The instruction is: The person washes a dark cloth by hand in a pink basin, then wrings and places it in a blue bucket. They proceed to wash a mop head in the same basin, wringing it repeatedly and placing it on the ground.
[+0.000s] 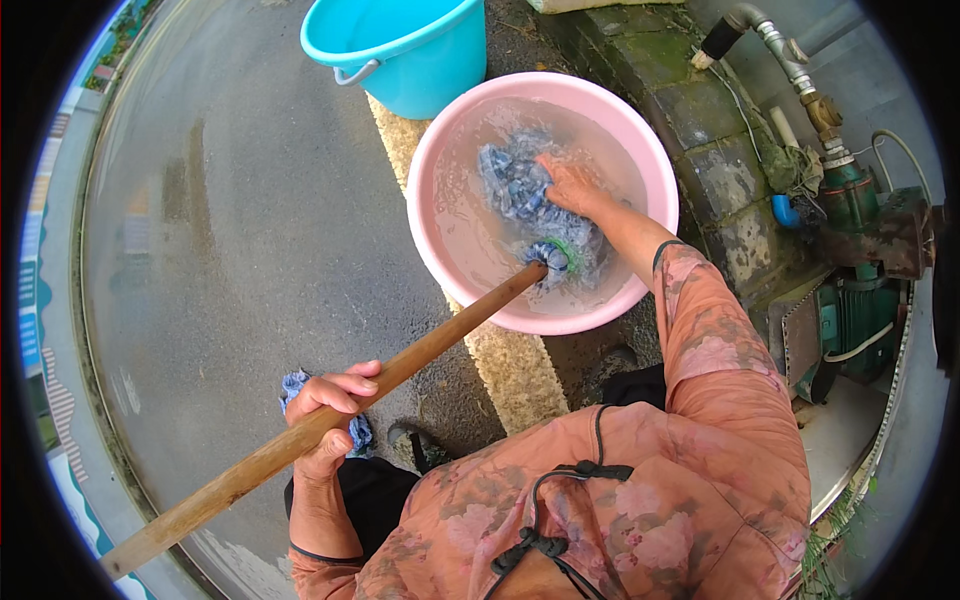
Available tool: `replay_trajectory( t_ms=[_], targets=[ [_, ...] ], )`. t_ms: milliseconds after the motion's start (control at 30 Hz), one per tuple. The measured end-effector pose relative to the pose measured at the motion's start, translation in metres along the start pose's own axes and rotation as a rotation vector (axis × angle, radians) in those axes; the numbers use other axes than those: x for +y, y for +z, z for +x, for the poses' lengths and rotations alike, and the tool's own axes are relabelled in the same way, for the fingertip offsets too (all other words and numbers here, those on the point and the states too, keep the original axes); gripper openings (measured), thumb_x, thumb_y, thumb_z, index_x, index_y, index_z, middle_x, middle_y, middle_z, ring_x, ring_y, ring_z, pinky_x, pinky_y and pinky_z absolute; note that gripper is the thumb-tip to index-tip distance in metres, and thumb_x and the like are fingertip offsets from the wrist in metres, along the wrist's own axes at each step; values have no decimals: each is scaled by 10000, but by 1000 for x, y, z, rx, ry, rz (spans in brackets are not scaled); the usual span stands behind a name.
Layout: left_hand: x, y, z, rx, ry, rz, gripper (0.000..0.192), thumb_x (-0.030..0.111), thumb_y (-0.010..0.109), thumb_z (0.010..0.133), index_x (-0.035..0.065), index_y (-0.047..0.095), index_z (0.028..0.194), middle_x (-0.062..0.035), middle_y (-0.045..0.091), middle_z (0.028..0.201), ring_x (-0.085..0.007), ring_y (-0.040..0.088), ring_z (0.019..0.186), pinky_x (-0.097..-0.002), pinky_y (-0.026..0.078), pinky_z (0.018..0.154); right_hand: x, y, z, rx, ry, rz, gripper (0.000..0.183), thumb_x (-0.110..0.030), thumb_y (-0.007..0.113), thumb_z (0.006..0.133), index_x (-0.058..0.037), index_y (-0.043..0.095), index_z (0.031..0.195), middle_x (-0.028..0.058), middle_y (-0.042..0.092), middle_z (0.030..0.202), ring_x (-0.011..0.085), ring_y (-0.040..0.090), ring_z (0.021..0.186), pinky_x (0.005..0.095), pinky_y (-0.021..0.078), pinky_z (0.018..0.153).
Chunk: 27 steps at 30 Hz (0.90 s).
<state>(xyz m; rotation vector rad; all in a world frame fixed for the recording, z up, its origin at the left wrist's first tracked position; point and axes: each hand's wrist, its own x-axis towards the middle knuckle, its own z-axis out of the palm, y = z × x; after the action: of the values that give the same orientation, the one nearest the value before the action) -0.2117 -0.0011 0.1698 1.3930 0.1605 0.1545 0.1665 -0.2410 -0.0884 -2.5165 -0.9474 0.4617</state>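
A pink plastic basin (541, 324) holds cloudy water. A mop head of blue checked cloth strips (517, 184) lies in it, tied with a green band (564, 255) near the handle. My right hand (574, 187) is in the basin, gripping the wet strips, its fingertips partly under water. My left hand (330, 412) is wrapped around the wooden mop handle (450, 330). The handle slants from the basin down to the lower left. Behind my left hand, some blue cloth (294, 382) shows, partly hidden by that hand.
A turquoise bucket (427, 79) stands just beyond the basin. At the right, a green water pump (862, 322) with metal pipes (787, 64) stands beside mossy paving blocks (709, 176). A pale painted strip (517, 375) runs along the asphalt (247, 247) beneath the basin.
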Motion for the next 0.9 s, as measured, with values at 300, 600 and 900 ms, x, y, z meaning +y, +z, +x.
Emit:
replay_trajectory(
  t_ms=[300,600,900],
  targets=[
    [2,2,-10,-36,33,74,420,384,785,765,51,588,929,-167,646,1084,-363,532,1196,-519,355,1056,-20,-19,-12,-255,-2,-76,629,-168,555,783,-82,403,1387,246,525,1299,363,509,1214,429,400,1028],
    [-4,3,-16,36,9,58,448,421,772,769,51,578,930,-179,637,1107,-364,524,1206,-528,334,1067,-1,-42,-9,-33,387,731,603,-140,729,677,-30,539,1239,157,611,1134,259,588,1005,356,448,910],
    [0,-10,-8,159,23,-103,411,432,680,847,65,554,981,-168,620,1145,-357,511,1222,-527,327,1077,11,-67,-59,-44,180,225,786,-274,773,703,-114,403,1379,229,418,1397,348,362,1342,406,306,1107]
  ],
)
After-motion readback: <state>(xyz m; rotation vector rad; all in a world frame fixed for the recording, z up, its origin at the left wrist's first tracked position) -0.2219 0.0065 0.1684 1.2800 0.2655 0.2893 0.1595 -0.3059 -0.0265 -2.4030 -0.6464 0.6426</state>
